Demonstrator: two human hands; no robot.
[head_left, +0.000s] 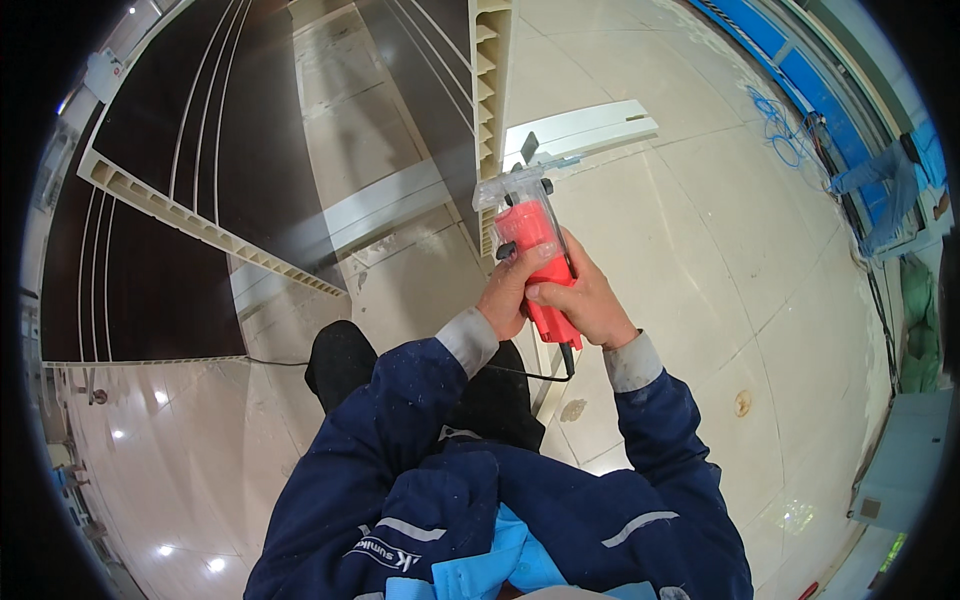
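Both my hands are wrapped round a red jigsaw (526, 226) with a clear plastic front and black knobs. My left hand (508, 291) grips its left side, and my right hand (590, 298) closes round its right rear, with the fingers partly hidden. A black cord runs from its back end. The tool's front overlaps the hollow, ribbed edge (487, 110) of a dark brown panel (432, 65); whether it touches, I cannot tell. The blade cannot be made out.
More dark panels (145, 275) with pale line inlays stand at the left. A white slotted board (590, 126) lies on the tiled floor (690, 260) beyond the jigsaw. Blue cord (782, 125) is heaped at the far right, near a person's legs (880, 195). The jigsaw cord trails by my feet.
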